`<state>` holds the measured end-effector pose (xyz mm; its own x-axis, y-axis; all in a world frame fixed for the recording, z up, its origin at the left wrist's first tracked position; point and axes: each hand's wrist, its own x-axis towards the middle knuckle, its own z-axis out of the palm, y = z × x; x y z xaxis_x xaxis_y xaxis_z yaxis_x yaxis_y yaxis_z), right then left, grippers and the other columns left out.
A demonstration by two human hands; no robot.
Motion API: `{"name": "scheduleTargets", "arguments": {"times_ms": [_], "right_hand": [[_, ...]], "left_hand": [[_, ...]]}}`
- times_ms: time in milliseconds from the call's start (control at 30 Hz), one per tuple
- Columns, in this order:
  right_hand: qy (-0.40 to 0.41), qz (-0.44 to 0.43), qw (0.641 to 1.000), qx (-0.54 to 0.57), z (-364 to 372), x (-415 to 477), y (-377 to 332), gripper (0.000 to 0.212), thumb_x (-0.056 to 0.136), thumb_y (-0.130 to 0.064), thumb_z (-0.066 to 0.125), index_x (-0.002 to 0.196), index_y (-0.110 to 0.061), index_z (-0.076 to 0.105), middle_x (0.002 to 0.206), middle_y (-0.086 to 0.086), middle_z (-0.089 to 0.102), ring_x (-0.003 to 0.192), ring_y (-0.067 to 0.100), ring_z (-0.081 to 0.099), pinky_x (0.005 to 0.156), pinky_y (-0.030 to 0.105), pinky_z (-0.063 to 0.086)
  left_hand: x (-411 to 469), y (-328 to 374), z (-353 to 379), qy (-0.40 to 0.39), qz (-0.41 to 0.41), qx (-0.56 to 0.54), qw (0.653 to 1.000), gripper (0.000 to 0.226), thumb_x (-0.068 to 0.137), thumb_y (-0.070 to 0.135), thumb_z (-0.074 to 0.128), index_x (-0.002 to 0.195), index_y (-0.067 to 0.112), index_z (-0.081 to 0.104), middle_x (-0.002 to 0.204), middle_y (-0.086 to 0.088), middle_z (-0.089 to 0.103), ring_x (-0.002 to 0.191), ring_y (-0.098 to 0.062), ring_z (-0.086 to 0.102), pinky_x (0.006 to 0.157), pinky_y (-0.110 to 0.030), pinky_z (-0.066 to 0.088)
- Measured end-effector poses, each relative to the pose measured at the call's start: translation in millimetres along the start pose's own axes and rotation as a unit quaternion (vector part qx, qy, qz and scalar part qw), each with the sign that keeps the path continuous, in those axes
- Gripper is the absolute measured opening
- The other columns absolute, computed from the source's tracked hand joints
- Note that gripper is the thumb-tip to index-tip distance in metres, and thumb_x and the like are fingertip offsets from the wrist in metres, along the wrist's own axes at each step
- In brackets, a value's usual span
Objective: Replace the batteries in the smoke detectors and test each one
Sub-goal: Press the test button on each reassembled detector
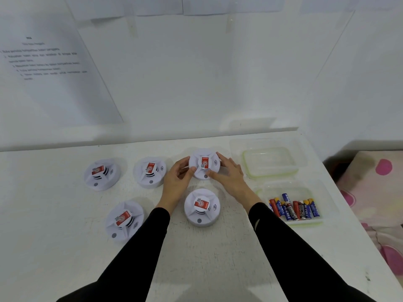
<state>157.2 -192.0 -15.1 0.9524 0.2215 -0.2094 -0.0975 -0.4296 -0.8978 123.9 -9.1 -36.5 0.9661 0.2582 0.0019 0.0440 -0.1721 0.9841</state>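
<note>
Left hand (177, 178) and right hand (230, 174) clasp the round white plastic smoke detector (204, 163) by the bench (218, 258)'s far edge; pickup step, next likely flipping it

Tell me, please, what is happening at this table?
A person in black sleeves grips the far right smoke detector with the left hand and the right hand. It rests on the white table. The four other smoke detectors lie untouched. Batteries sit in the near clear container; the far clear container looks empty.
</note>
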Motion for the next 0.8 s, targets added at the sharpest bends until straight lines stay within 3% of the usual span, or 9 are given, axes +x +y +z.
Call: {"name": "scheduleTargets", "arguments": {"times_ms": [133, 267, 333, 433, 533, 700, 800], "right_hand": [[-0.004, -0.007, 0.996, 0.087, -4, 6, 6, 0.042, 0.099, -0.042, 0.046, 0.141, -0.041, 0.041, 0.149, -0.011, 0.04, 0.147, 0.005, 0.002, 0.106, 0.019, -0.005], [0.003, -0.01, 0.996, 0.084, -1, 12, 14, 0.038, 0.102, -0.032, 0.045, 0.14, -0.039, 0.044, 0.141, -0.007, 0.051, 0.147, 0.006, 0.006, 0.106, 0.017, -0.005], [0.004, -0.012, 0.996, 0.085, -1, 12, 15, 0.038, 0.101, -0.032, 0.045, 0.139, -0.04, 0.045, 0.139, -0.008, 0.053, 0.146, 0.007, 0.011, 0.106, 0.017, -0.003], [0.013, -0.017, 0.994, 0.104, 0, 12, 14, 0.038, 0.1, -0.032, 0.049, 0.135, -0.045, 0.047, 0.124, -0.003, 0.061, 0.133, 0.012, 0.038, 0.104, 0.013, 0.021], [0.019, -0.034, 0.992, 0.122, -1, 11, 11, 0.036, 0.099, -0.028, 0.05, 0.133, -0.041, 0.051, 0.123, 0.004, 0.06, 0.119, 0.012, 0.052, 0.1, 0.022, 0.041], [0.02, -0.045, 0.991, 0.122, 0, 12, 12, 0.036, 0.1, -0.027, 0.05, 0.133, -0.04, 0.052, 0.124, 0.003, 0.059, 0.119, 0.013, 0.053, 0.106, 0.03, 0.04], [0.021, -0.046, 0.991, 0.121, 0, 12, 12, 0.035, 0.1, -0.026, 0.049, 0.132, -0.04, 0.052, 0.124, 0.005, 0.058, 0.118, 0.012, 0.053, 0.098, 0.02, 0.04]], "left_hand": [[-2, 1, 1, 0.002, -0.002, -0.002, 1.0, 0.043, 0.093, 0.022, 0.069, 0.133, 0.013, 0.058, 0.125, 0.004, 0.066, 0.11, 0.003, 0.061, 0.089, -0.011, 0.049], [-2, 1, 1, -0.001, -0.002, -0.009, 1.0, 0.043, 0.092, 0.021, 0.069, 0.134, 0.014, 0.058, 0.126, 0.003, 0.066, 0.112, 0.0, 0.062, 0.09, -0.013, 0.05], [-3, 2, 0, -0.009, -0.004, -0.01, 1.0, 0.045, 0.093, 0.022, 0.068, 0.136, 0.019, 0.057, 0.126, 0.005, 0.065, 0.11, 0.006, 0.062, 0.09, -0.012, 0.05], [-3, 3, 1, -0.018, 0.001, -0.008, 1.0, 0.046, 0.094, 0.021, 0.067, 0.139, 0.023, 0.056, 0.127, 0.006, 0.065, 0.108, 0.01, 0.061, 0.088, -0.01, 0.049], [-3, 3, 1, -0.02, 0.0, -0.006, 1.0, 0.046, 0.095, 0.021, 0.067, 0.139, 0.023, 0.056, 0.131, 0.003, 0.065, 0.109, 0.008, 0.061, 0.087, -0.01, 0.049], [-4, 4, 1, -0.02, -0.004, -0.002, 1.0, 0.046, 0.095, 0.021, 0.066, 0.139, 0.022, 0.056, 0.131, 0.004, 0.064, 0.106, 0.012, 0.06, 0.085, -0.007, 0.048], [-4, 4, 1, -0.021, 0.0, -0.003, 1.0, 0.046, 0.095, 0.021, 0.066, 0.139, 0.021, 0.056, 0.131, 0.004, 0.064, 0.109, 0.009, 0.061, 0.086, -0.008, 0.048]]}}
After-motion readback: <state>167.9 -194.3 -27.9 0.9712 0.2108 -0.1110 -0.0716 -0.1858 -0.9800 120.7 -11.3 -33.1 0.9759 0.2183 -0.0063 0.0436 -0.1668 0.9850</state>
